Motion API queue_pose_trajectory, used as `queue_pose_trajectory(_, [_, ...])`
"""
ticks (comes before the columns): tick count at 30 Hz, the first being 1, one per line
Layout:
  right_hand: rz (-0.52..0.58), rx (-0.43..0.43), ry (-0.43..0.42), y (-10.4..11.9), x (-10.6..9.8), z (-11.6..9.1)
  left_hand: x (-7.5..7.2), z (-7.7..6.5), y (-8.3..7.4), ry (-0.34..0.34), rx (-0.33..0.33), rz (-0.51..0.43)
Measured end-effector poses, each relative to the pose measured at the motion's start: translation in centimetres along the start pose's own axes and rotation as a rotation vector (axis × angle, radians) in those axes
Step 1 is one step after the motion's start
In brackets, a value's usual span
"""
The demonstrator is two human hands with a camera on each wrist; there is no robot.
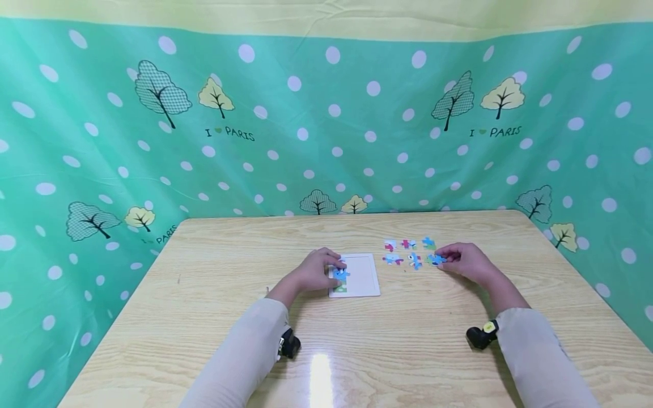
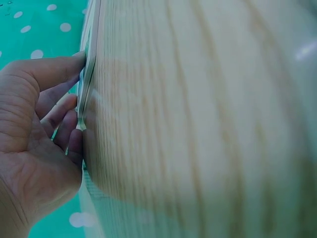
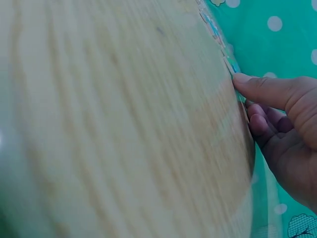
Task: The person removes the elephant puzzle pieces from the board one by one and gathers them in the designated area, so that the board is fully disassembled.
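Note:
A white puzzle tray (image 1: 363, 275) lies on the table, with blue and green puzzle pieces (image 1: 340, 274) along its left side. My left hand (image 1: 315, 271) reaches over that side, thumb and fingers spread across these pieces and touching them; part of them is hidden beneath it. To the right of the tray, my right hand (image 1: 466, 262) pinches a blue puzzle piece (image 1: 437, 259) at its right end, low over the tabletop. In the right wrist view the thumb (image 3: 245, 79) is at the piece's edge, with the other fingers curled below.
Several loose puzzle pieces lie in two rows between the tray and my right hand, among them a red-and-white piece (image 1: 390, 245) and a blue-and-white piece (image 1: 414, 260). The wooden table (image 1: 398, 351) ends at a green dotted curtain (image 1: 352, 113) behind.

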State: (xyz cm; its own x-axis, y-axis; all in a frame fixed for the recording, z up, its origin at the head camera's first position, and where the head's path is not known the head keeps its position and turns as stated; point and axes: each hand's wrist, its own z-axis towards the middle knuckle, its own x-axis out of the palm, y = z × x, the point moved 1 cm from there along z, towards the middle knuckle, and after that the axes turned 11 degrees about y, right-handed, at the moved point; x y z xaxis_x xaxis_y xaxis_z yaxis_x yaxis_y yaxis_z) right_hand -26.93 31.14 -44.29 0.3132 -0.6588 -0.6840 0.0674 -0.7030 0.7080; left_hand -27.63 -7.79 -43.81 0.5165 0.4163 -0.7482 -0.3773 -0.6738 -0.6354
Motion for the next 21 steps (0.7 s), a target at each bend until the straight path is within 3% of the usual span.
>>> queue_pose_trajectory(8, [-0.037, -0.006, 0.032, 0.3, 0.03, -0.02, 0.02, -0.01, 0.01, 0.001, -0.013, -0.009])
queue_pose_trajectory(21, [0.102, -0.025, -0.031, 0.24, 0.08, -1.0, 0.01, -0.12, -0.02, 0.003, 0.001, -0.013])
